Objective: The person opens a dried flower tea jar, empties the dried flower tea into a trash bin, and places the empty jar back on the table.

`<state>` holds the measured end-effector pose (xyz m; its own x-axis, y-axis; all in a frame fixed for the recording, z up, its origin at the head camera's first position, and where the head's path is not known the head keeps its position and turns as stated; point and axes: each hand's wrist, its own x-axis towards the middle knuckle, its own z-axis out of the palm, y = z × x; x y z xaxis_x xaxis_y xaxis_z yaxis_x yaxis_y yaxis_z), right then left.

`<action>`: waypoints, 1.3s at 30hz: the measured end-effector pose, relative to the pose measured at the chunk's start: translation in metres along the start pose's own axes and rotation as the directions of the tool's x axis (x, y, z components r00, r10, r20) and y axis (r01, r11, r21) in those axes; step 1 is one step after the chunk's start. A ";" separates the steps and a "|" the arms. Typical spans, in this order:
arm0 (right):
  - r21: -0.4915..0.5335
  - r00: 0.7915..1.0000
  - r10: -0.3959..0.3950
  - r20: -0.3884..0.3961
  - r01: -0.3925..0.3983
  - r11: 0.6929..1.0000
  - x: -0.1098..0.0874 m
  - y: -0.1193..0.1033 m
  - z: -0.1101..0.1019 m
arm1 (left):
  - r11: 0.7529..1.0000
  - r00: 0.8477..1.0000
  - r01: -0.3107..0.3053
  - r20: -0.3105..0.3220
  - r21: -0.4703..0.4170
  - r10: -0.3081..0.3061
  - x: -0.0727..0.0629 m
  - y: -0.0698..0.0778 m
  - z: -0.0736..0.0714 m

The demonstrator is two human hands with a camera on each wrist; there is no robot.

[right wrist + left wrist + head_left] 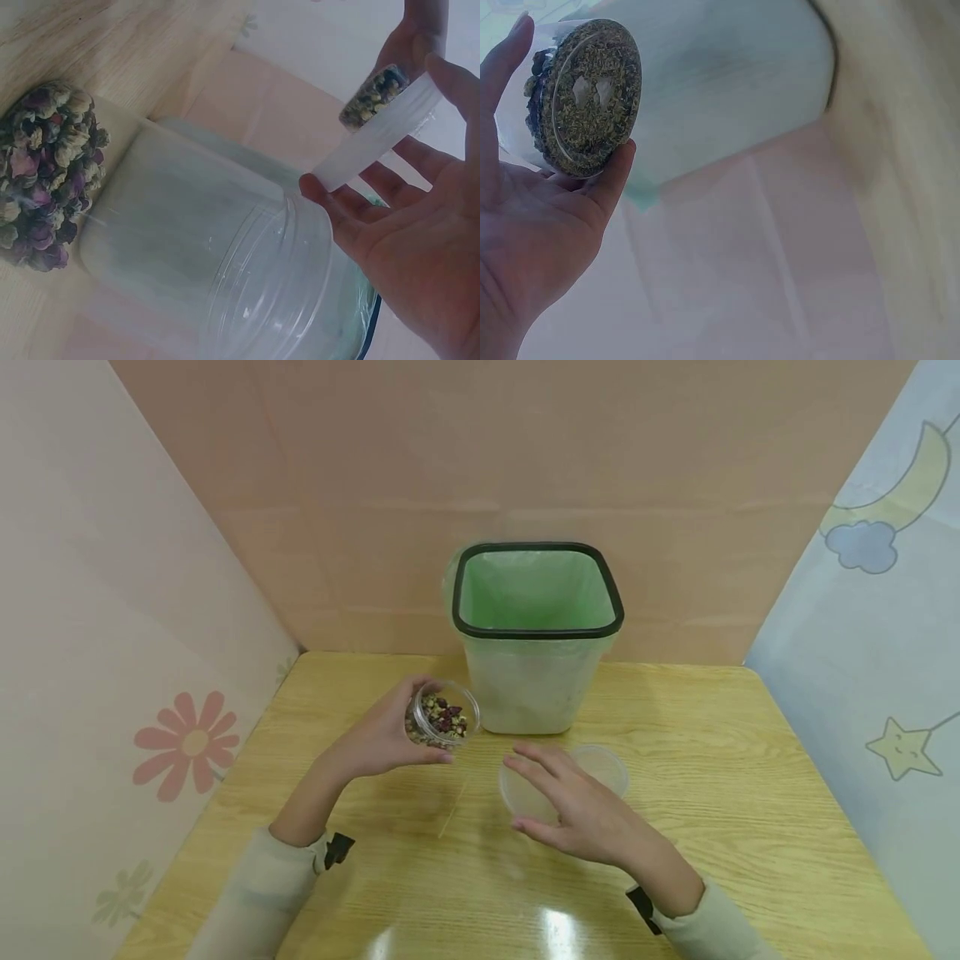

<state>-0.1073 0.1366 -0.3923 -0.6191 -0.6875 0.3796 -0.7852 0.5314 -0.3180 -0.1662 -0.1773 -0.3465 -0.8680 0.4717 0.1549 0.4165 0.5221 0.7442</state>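
Observation:
My left hand (386, 735) grips a small clear jar (468, 714) of dried flower buds, tilted with its mouth to the right. In the left wrist view, the bottom of the small jar (596, 97) faces the camera, with fine greenish bits showing through it. My right hand (581, 810) holds a round, translucent white lid (382, 135) by its rim, between thumb and fingers. Beside that hand, in the right wrist view, a large clear jar (247, 247) stands without a lid, a layer of dried flowers (52, 180) in its lower part.
A waste bin (525, 685) with a black rim and a pale green liner stands at the back of the wooden table (750, 827). A peach wall (360, 485) rises behind it, with patterned panels on both sides. A thin pale strip (453, 806) lies between the hands.

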 end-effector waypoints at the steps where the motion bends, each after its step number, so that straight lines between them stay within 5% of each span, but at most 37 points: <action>1: 0.001 1.000 -0.004 0.001 0.004 1.000 0.000 0.000 0.000 | 1.000 1.000 -0.001 -0.006 0.001 0.001 0.000 0.002 -0.003; 13: 0.001 0.999 0.011 0.036 -0.011 1.000 -0.004 -0.001 0.004 | 0.997 0.996 0.024 -0.093 0.067 -0.018 0.006 0.020 -0.038; 22: 0.000 0.999 0.002 0.033 -0.002 1.000 -0.003 -0.001 0.005 | 0.997 0.994 -0.026 -0.109 0.071 0.034 0.017 0.036 -0.058; 39: 0.001 0.998 0.003 0.061 -0.003 1.000 -0.001 -0.003 0.008 | 0.971 0.981 -0.090 -0.148 0.220 0.125 0.051 0.070 -0.079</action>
<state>-0.1039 0.1322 -0.3985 -0.6194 -0.7145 0.3253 -0.7831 0.5332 -0.3201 -0.2030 -0.1728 -0.2356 -0.8396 0.4226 0.3414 0.5426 0.6208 0.5658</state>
